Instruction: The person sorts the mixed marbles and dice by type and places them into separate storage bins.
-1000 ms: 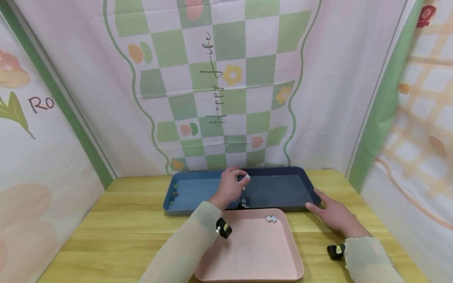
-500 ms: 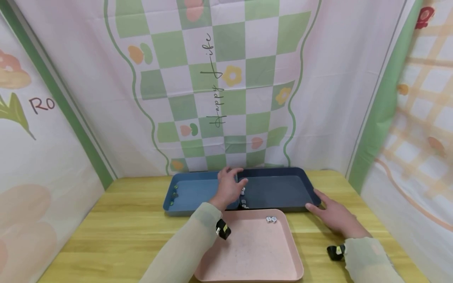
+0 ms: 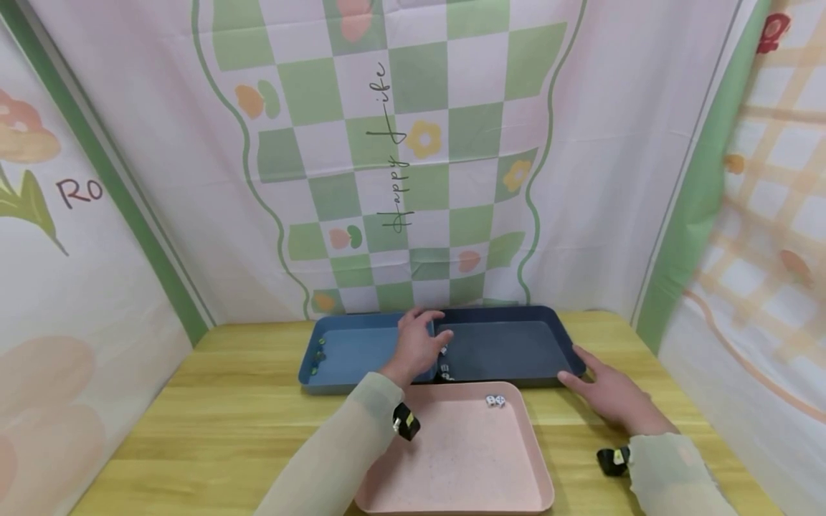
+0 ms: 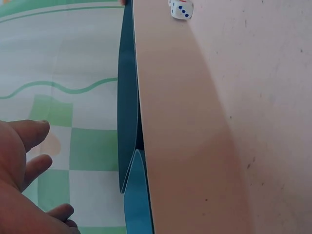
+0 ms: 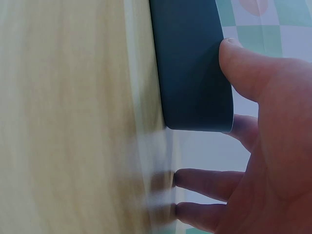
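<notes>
My left hand hovers over the seam between the blue tray and the dark navy tray, its thumb and fingers parted with nothing between them. White dice lie along the navy tray's left wall, just below the thumb. In the left wrist view, the left hand shows spread fingers. My right hand rests at the navy tray's right front corner. From the right wrist, the thumb touches the tray's rim, the index finger passes partly hidden behind its end, and other fingertips touch the table.
A pink tray stands in front of both others, with two white dice at its far right corner. Several small green marble-like pieces line the blue tray's left side. A patterned curtain hangs behind the wooden table.
One second ago my left hand pinched a die above the navy tray. The fingers have since parted and the die has left them. My right hand has stayed in place.
</notes>
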The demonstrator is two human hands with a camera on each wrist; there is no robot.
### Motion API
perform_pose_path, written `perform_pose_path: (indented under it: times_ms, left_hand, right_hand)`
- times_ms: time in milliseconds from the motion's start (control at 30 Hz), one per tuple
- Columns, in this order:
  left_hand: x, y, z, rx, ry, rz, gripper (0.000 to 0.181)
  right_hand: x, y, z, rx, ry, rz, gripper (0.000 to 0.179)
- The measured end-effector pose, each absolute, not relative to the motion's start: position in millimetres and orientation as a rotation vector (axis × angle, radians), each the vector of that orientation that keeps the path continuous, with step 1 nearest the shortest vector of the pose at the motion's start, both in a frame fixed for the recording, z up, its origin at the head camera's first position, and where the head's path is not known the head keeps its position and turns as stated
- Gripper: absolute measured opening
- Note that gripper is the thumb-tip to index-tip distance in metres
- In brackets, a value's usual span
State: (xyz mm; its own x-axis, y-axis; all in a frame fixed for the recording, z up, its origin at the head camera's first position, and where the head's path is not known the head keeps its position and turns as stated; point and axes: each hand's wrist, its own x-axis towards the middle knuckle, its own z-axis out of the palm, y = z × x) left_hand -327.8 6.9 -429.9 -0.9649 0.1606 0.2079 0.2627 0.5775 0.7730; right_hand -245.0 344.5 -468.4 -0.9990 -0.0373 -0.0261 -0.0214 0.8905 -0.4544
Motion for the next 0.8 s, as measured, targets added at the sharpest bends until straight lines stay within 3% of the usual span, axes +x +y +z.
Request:
perform_pose_path:
  times_ms: [333,800]
  left_hand:
    - [-316,10,-429,-0.527,-2.714,-1.292,0.039]
    - [-292,29,-430,-0.924,-2.906,-0.802,0.028]
  right_hand:
    - [-247,346,-471,-0.021,3.013,-0.708,0.095]
    - [-246,346,-469,-0.022,3.014,-0.713,0.094]
